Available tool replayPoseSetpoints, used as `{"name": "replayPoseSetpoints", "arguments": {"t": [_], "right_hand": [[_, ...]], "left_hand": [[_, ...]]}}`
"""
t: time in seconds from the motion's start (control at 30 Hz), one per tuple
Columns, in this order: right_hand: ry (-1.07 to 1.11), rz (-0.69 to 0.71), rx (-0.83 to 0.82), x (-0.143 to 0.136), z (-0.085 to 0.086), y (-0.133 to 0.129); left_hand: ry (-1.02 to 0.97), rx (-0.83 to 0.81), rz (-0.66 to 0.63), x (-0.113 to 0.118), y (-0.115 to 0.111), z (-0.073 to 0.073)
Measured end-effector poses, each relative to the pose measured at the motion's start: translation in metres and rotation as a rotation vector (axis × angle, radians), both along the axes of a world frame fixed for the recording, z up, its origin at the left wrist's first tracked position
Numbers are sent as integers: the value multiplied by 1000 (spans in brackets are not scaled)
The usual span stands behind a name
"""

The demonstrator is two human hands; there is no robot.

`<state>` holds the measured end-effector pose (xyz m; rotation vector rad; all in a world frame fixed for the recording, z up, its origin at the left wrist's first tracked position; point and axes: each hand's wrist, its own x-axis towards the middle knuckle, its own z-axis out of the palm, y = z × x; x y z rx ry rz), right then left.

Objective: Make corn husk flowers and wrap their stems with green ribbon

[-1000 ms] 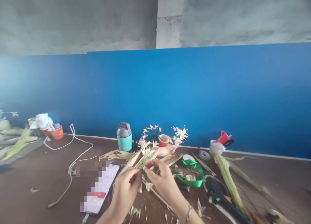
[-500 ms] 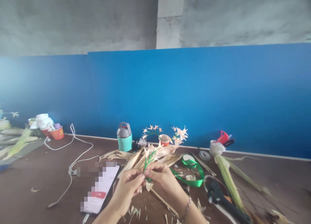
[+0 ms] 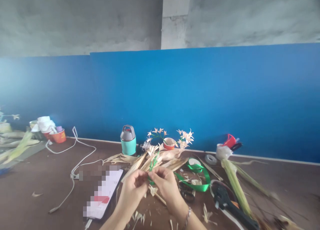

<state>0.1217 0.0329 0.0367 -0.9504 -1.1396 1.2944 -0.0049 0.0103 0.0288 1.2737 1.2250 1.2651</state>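
Observation:
Between the fingertips of both hands stands a small spray of pale husk flowers on a green stem (image 3: pixel 154 160). My left hand (image 3: pixel 135 190) pinches its lower end from the left. From the right, my right hand (image 3: pixel 166 185) has thumb and fingers pressed together on the same stem. Green ribbon (image 3: pixel 205 181) loops on the table to the right of the hands. Dry corn husks (image 3: pixel 175 163) lie behind them, and a thin pale stick (image 3: pixel 160 199) lies partly beneath my right hand.
A phone (image 3: pixel 105 193) and white cable (image 3: pixel 75 166) lie left. Behind stand a turquoise flask (image 3: pixel 128 143) and an orange cup (image 3: pixel 169 144) by more husk flowers (image 3: pixel 186 138). A black-handled tool (image 3: pixel 230 205), tape roll (image 3: pixel 210 159) and green husk (image 3: pixel 235 183) are right.
Both hands have turned slightly, with the right wrist lower and further left. The flower spray has tilted a little to the right. Scissor-like black handles now show beside my right hand.

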Motion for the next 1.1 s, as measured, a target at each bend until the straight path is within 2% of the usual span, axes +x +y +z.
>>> {"name": "replayPoseSetpoints", "arguments": {"t": [0.13,0.2,0.27,0.37,0.47,0.53,0.67,0.8,1.0,1.1], "right_hand": [[8,-18,-7,-1,-4,1],[10,-16,-3,-1,-5,2],[12,-14,4,0,-4,1],[35,15,22,1,1,0],[94,98,12,1,3,-1],[177,159,-28,1,1,0],[324,265,-75,5,-3,1],[378,310,-80,6,3,-2],[288,228,-37,3,4,0],[140,170,-16,2,-1,2]], "left_hand": [[298,277,114,-4,-1,-8],[359,376,144,-4,-1,-10],[346,394,142,-4,-2,-9],[211,243,97,-1,-2,-4],[-62,-10,55,1,-1,2],[-237,-116,28,2,-1,5],[-430,-178,-30,2,-2,9],[-557,-280,-79,3,-4,14],[-667,-415,-79,2,-3,12],[-635,-378,-36,4,-4,10]]}}
